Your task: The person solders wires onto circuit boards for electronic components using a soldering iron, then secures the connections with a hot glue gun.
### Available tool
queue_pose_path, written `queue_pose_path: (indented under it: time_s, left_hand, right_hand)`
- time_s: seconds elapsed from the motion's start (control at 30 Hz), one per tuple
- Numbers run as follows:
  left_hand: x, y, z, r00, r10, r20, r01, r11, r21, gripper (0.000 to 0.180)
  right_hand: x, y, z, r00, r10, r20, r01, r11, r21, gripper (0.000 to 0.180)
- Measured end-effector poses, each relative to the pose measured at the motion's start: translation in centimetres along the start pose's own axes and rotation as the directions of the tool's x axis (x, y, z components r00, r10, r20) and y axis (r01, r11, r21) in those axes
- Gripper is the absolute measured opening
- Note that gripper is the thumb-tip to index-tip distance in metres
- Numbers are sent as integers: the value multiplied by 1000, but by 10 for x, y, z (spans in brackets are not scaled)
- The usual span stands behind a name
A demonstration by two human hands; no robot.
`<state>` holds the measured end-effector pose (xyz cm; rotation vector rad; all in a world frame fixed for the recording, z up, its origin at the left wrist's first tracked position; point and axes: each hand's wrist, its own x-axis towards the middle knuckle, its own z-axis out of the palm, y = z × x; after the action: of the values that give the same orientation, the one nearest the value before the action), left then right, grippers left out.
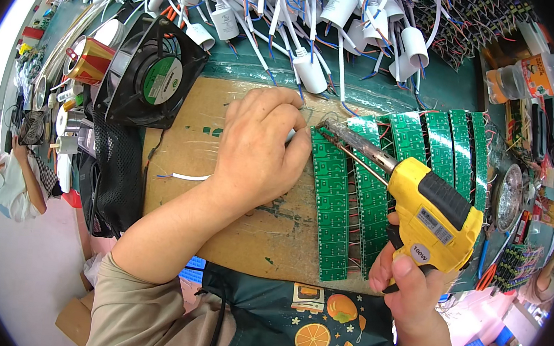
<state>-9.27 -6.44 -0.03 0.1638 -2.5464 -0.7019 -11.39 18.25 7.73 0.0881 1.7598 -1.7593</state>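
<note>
My right hand [412, 287] grips a yellow and black soldering gun [429, 206] by its handle. Its metal tip [328, 126] points up-left at the top end of the leftmost green circuit strip [328, 204]. Several more green circuit strips [437, 144] lie fanned side by side to the right, with red and blue wire ends between them. My left hand [259, 145] rests on the cardboard sheet [186, 152], fingers curled and pinched near the strip's top end beside the tip. What the fingers pinch is hidden.
A black square fan [150, 76] leans at the cardboard's upper left beside a gold can [89, 59]. White lamp sockets with wires [312, 70] pile along the back. A metal dish [509, 196] sits right. Another person [0, 175] sits far left.
</note>
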Motion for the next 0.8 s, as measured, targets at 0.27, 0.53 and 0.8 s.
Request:
queue_pose_path:
  time_s: [0.27, 0.53, 0.8]
  left_hand:
    - [1, 0, 0, 1000, 6, 3, -6, 1000, 2, 12]
    - [1, 0, -2, 1000, 4, 10, -4, 1000, 0, 11]
    - [0, 0, -2, 1000, -3, 22, 3, 1000, 5, 10]
  right_hand:
    - [0, 2, -3, 1000, 15, 25, -15, 1000, 13, 57]
    - [0, 6, -19, 983, 48, 179, -65, 994, 91, 51]
    - [-1, 2, -4, 998, 17, 53, -17, 1000, -1, 48]
